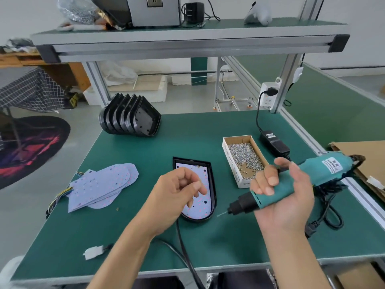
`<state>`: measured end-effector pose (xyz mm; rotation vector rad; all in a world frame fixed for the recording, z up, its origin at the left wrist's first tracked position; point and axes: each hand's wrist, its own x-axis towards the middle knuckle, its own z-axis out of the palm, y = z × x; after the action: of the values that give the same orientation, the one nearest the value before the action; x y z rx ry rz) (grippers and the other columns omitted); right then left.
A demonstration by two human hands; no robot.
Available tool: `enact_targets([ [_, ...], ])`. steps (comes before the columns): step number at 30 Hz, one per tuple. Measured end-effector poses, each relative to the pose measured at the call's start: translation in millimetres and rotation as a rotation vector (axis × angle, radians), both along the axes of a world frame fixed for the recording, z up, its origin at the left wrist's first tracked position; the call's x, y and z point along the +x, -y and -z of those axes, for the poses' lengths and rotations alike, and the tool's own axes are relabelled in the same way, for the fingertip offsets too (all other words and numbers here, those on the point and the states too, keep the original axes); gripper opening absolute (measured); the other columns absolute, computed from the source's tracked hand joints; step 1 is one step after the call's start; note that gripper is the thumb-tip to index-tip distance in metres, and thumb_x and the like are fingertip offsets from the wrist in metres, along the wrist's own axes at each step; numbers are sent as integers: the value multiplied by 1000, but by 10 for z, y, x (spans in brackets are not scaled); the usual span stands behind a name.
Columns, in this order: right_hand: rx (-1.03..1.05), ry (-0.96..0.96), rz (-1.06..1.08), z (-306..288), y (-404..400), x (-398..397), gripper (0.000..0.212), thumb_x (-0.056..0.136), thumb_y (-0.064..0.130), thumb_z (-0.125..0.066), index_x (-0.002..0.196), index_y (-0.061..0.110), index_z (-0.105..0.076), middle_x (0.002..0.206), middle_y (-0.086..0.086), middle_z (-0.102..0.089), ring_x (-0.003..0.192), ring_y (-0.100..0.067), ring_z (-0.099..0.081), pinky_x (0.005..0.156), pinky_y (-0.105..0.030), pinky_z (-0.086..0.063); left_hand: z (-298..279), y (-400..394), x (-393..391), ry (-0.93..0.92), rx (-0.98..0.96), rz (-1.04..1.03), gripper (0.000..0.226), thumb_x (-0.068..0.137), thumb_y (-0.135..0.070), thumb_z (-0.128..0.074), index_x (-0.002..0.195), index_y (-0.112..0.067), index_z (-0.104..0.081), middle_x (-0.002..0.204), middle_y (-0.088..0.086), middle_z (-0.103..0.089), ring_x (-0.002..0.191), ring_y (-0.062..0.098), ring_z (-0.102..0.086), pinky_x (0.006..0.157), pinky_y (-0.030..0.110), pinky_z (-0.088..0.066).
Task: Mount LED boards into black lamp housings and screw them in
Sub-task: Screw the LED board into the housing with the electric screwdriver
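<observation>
While the teal electric screwdriver (291, 184) is cradled in the right hand (285, 197) at lower right, fingers curled round its body, the left hand (177, 197) is held loosely curled and holding nothing above the black lamp housing (211, 184) at centre, where an LED board (201, 207) is seated. Screws are kept in the cardboard box (229, 161) just right of it.

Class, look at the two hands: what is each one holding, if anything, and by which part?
The right hand holds the teal electric screwdriver around its body. The left hand hovers, fingers loosely curled; whether it pinches a screw cannot be told.

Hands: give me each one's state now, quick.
Left hand: fingers loosely curled; whether it holds anything cannot be told.
Right hand: holding the electric screwdriver.
</observation>
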<state>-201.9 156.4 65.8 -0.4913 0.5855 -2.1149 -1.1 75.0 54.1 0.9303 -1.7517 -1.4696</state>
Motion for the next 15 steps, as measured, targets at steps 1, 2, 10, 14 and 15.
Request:
enact_targets([
  [1, -12, 2, 4, -43, -1, 30, 23, 98, 27, -44, 87, 17, -62, 60, 4, -45, 47, -10, -37, 49, -24, -38, -7, -22, 28, -14, 10, -5, 10, 91, -19, -64, 83, -24, -66, 89, 4, -79, 65, 17, -55, 60, 23, -48],
  [2, -24, 6, 7, -81, 0, 56, 24, 99, 27, -43, 88, 17, -61, 60, 4, -45, 47, -10, -37, 50, -23, -37, -13, -49, 53, -21, 16, -9, 10, 90, -19, -64, 83, -24, -67, 89, 5, -79, 63, 17, -54, 59, 23, -48],
  [10, -72, 69, 54, -298, 57, 192, 23, 100, 32, -45, 89, 18, -59, 61, 6, -46, 48, -9, -38, 52, -23, -37, 19, -307, 101, -243, 136, -29, 10, 90, -16, -70, 83, -20, -75, 81, 10, -70, 64, 19, -51, 62, 22, -46],
  [14, -89, 49, 71, -337, 87, 269, 24, 99, 32, -44, 88, 17, -59, 61, 6, -47, 48, -10, -39, 52, -24, -37, 16, -428, 36, -407, 259, -41, 14, 91, -14, -66, 83, -15, -77, 78, 9, -67, 66, 17, -53, 60, 22, -47],
  [15, -92, 41, 73, -339, 91, 283, 24, 99, 32, -43, 88, 17, -59, 60, 6, -47, 48, -10, -39, 52, -24, -37, 9, -449, 18, -438, 274, -52, 15, 92, -14, -65, 83, -15, -77, 78, 9, -66, 66, 16, -54, 60, 22, -47],
])
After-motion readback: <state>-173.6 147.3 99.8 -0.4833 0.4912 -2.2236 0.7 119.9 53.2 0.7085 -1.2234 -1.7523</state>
